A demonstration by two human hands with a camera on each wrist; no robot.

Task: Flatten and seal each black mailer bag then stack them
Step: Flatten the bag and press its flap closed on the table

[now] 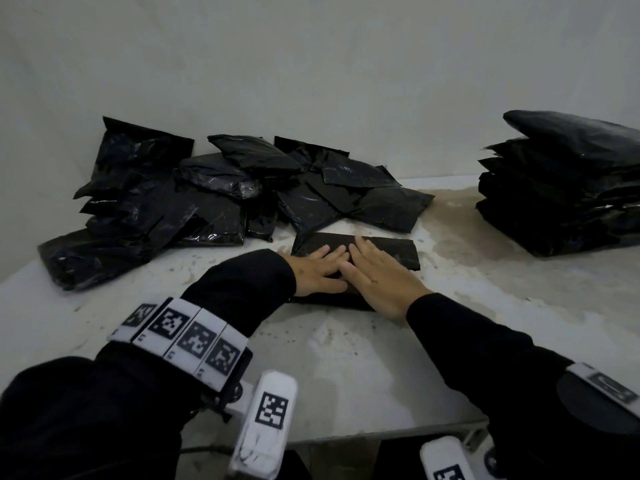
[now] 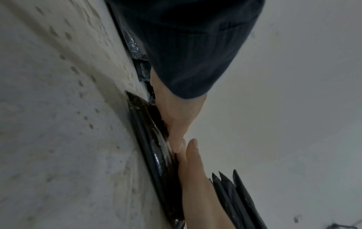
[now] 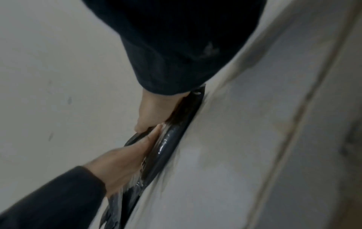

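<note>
A black mailer bag [image 1: 391,251] lies flat on the white table [image 1: 346,362] in the middle of the head view. Both of my hands press down on it side by side with straight fingers. My left hand [image 1: 318,271] covers its left part and my right hand [image 1: 377,275] its middle, their fingertips almost touching. In the left wrist view my left hand [image 2: 176,117] lies flat on the glossy bag [image 2: 154,147], meeting my right hand [image 2: 195,178]. In the right wrist view my right hand [image 3: 150,111] and left hand [image 3: 127,158] rest on the bag [image 3: 168,147].
A loose pile of several black mailer bags [image 1: 194,199] leans against the wall at the back left. A neat stack of black bags [image 1: 561,188] stands at the right edge, also showing as the stack [image 2: 235,195]. Bare stained tabletop lies between them and before me.
</note>
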